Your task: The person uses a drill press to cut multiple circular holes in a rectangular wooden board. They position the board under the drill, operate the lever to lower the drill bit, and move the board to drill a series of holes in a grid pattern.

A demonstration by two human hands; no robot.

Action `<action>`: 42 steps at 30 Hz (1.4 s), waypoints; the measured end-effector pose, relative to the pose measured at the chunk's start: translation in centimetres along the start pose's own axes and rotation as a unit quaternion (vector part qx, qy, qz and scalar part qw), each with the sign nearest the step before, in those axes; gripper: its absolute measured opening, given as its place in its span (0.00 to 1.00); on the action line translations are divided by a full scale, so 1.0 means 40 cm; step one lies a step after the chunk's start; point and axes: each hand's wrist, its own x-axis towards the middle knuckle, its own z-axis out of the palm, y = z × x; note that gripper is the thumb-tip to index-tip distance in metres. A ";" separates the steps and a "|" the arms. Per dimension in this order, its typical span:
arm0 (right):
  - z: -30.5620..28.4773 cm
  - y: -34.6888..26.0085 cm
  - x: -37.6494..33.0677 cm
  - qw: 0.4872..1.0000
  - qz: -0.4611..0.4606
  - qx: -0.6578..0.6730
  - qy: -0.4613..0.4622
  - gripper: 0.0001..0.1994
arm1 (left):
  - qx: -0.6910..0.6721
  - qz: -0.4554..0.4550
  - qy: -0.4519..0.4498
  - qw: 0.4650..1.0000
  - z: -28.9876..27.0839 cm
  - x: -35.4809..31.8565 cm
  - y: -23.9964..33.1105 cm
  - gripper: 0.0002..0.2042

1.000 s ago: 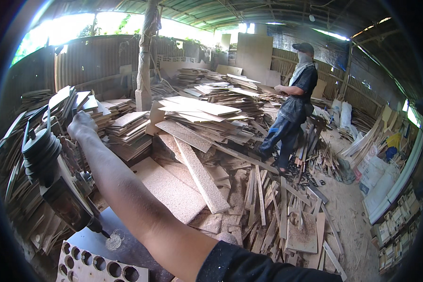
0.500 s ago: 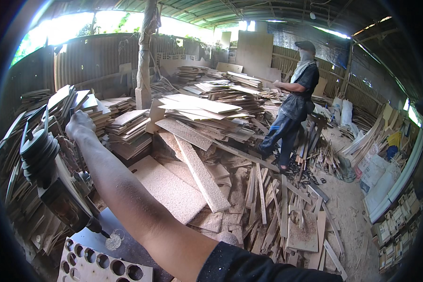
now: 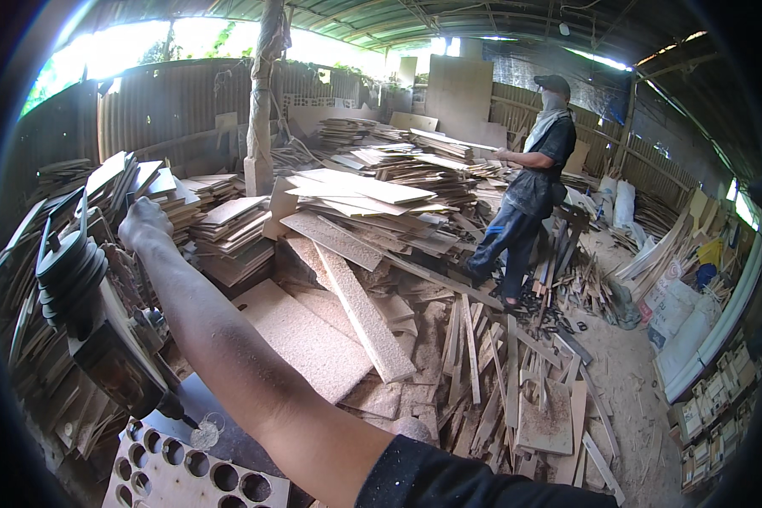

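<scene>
My right arm crosses from the lower right to the drill press at the left. My right hand is closed in a fist round the drill press lever, of which only a dark bit shows. Below the machine's head, the drill bit points down at the dark worktable. Beside the bit on the tabletop lies a pale round patch, with curled shavings around it. A pale wooden board with several round holes sits at the bottom edge. My left hand is out of view.
Stacks of flat boards fill the middle and left. A long dusty plank leans over a dusty board. Wood strips litter the floor. A wrapped post stands behind. At the right, a co-worker holds a pale strip.
The holed board has shifted right and turned slightly beneath the drill. My right hand stays in place. A pale strip now shows in the co-worker's hands.
</scene>
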 end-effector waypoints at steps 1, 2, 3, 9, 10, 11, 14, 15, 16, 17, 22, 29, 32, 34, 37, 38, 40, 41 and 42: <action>-0.001 0.000 -0.001 1.000 0.000 0.000 0.000 0.23 | -0.004 -0.003 -0.001 1.000 -0.002 -0.003 -0.001 0.14; -0.001 -0.001 -0.001 1.000 0.000 0.000 0.001 0.22 | -0.008 -0.005 -0.002 1.000 0.000 -0.002 0.003 0.14; -0.002 -0.001 -0.002 1.000 0.000 -0.001 0.001 0.22 | -0.006 0.010 -0.009 1.000 0.004 0.014 -0.009 0.14; -0.006 -0.008 -0.017 1.000 0.000 -0.001 -0.001 0.22 | -0.087 0.025 -0.019 0.996 0.061 0.062 0.001 0.15; -0.010 -0.009 -0.018 1.000 -0.002 -0.002 0.000 0.22 | -0.116 0.023 -0.013 0.993 0.066 0.041 0.012 0.16; -0.012 -0.009 -0.021 1.000 -0.002 -0.004 0.002 0.22 | -0.147 0.021 -0.007 0.989 0.068 0.012 0.023 0.16; -0.024 -0.008 -0.019 1.000 0.006 0.000 -0.009 0.22 | -0.247 0.025 0.016 0.969 0.067 -0.128 0.066 0.18; -0.028 -0.008 -0.016 1.000 0.014 0.007 -0.018 0.22 | -0.279 0.029 0.024 0.960 0.069 -0.186 0.082 0.18; -0.029 -0.005 -0.017 1.000 0.013 0.018 -0.018 0.22 | -0.313 0.034 0.029 0.949 0.072 -0.249 0.102 0.19; -0.026 -0.001 -0.021 1.000 0.003 0.016 -0.006 0.21 | -0.346 0.041 0.033 0.937 0.077 -0.317 0.124 0.19; -0.025 0.001 -0.032 1.000 -0.011 -0.009 0.008 0.21 | -0.477 0.082 0.028 0.875 0.111 -0.677 0.243 0.22; -0.034 0.012 -0.083 0.998 -0.043 0.003 0.035 0.21 | -0.592 0.095 -0.035 0.800 0.104 -1.122 0.377 0.27; -0.037 0.010 -0.072 0.998 -0.034 0.021 0.039 0.20 | -0.622 0.083 -0.050 0.777 0.105 -1.224 0.412 0.29; -0.034 0.022 -0.066 0.999 -0.026 0.031 0.029 0.19 | -0.628 0.086 -0.057 0.771 0.104 -1.276 0.437 0.31; -0.045 0.020 -0.042 0.998 -0.032 0.040 0.028 0.17 | -0.636 0.066 -0.059 0.766 0.092 -1.315 0.468 0.33; -0.045 0.014 -0.036 0.998 -0.031 0.047 0.026 0.17 | -0.642 0.058 -0.057 0.763 0.095 -1.318 0.470 0.34; -0.042 0.013 -0.032 0.998 -0.026 0.051 0.020 0.16 | -0.642 0.058 -0.067 0.762 0.089 -1.328 0.479 0.34; -0.041 0.020 -0.031 0.998 -0.023 0.053 0.018 0.16 | -0.643 0.062 -0.072 0.760 0.087 -1.327 0.485 0.34; -0.033 0.016 -0.032 0.998 -0.020 0.054 0.014 0.15 | -0.645 0.067 -0.075 0.757 0.086 -1.326 0.489 0.34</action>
